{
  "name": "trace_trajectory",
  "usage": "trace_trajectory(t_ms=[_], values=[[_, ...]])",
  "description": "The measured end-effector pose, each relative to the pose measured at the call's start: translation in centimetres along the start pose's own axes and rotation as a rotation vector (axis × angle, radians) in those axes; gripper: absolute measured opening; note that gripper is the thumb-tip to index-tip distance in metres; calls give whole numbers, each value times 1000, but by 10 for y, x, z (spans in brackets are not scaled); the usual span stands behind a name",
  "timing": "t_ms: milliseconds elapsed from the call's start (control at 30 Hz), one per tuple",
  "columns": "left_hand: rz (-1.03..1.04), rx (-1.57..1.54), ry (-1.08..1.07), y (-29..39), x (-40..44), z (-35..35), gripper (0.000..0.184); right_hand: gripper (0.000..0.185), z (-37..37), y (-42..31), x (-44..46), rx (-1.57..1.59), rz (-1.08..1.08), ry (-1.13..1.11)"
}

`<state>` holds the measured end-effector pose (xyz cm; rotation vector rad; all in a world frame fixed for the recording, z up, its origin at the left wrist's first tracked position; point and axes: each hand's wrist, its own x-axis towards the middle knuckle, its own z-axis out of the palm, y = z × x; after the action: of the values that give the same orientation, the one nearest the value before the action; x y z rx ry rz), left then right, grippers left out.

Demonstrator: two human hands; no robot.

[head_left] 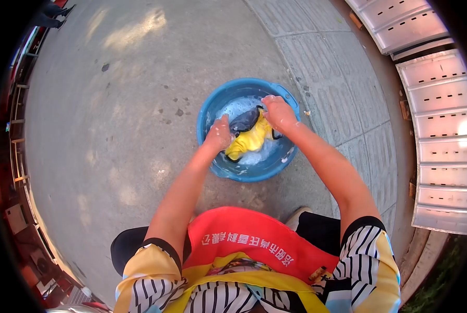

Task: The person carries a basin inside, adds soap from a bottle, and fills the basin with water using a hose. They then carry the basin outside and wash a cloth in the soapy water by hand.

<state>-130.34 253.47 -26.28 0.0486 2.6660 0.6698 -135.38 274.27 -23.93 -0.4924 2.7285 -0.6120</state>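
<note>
At the far left, the dark-clad legs [49, 21] of another person stand at the edge of the grey concrete ground [113, 120], which is marked by dark spots and patches of light. To the right, the left hand [219, 134], wet and flecked with foam, reaches over the near-left part of a round blue basin [244, 82] and meets the left end of a cloth [251, 140]; its fingers are largely hidden, and whether they clamp the fabric cannot be told. The cloth, bright yellow with dark sections and edging, lies bunched inside the basin, between the two hands, among white suds [238, 106]. The right hand [279, 113], at the far-right side of the basin, has its fingers curled together, clamped on the cloth's far-right end. Nearer, below the basin, spreads a red apron [238, 229] with white lettering. Farther right, textured paving slabs [338, 83] border the concrete; at the right edge stand pale, ribbed panels [442, 115] with dark slots.
</note>
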Motion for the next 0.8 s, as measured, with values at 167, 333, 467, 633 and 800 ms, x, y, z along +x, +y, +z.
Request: trace_trajectory(t_ms=[167, 333, 467, 633, 800], values=[[230, 400, 33, 15, -13, 18, 38, 54, 61, -12, -24, -284, -109, -316], [-14, 281, -429, 38, -18, 20, 34, 53, 57, 7, -23, -454, -230, -177], [-116, 48, -123, 24, -6, 6, 43, 53, 54, -11, -38, -428, -279, -323], [-175, 7, 143, 5, 3, 50, 44, 53, 73, -4, -44, -417, -290, -276], [-16, -416, 198, 4, 4, 38, 35, 44, 46, -5, -11, -284, 38, -302]])
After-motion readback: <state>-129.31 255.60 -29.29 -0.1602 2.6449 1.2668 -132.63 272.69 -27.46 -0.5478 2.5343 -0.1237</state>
